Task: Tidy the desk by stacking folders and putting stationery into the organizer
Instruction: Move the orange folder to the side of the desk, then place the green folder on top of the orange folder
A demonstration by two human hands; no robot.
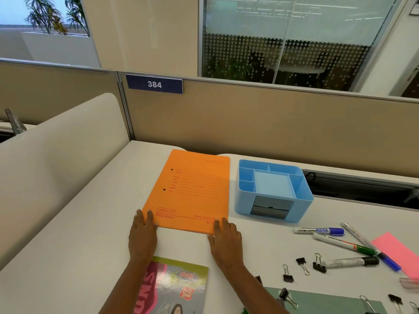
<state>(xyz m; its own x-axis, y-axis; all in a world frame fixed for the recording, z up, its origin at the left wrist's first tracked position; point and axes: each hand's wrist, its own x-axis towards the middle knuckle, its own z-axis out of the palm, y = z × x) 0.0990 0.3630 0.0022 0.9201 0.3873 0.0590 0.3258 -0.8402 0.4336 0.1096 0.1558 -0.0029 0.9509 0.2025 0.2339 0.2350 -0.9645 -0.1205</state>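
- The white tabletop [90,223] carries everything.
- An orange folder [192,189] lies flat near its middle; layered edges at the near side suggest a stack, though the blur leaves that unsure.
- A blue organizer [301,211] stands just right of the folder, not touching it.
- A magazine [179,288] lies at the near edge, between the forearms.
- The left hand [142,236] and right hand [226,239] rest on the folder's near corners, fingers [149,217] straight and relaxed, grasping nothing.
- A green folder [328,302] and a pink sheet [394,252] lie to the right.
- Markers [322,230] lie scattered right of the hands.
- Binder clips [288,276] lie near them.
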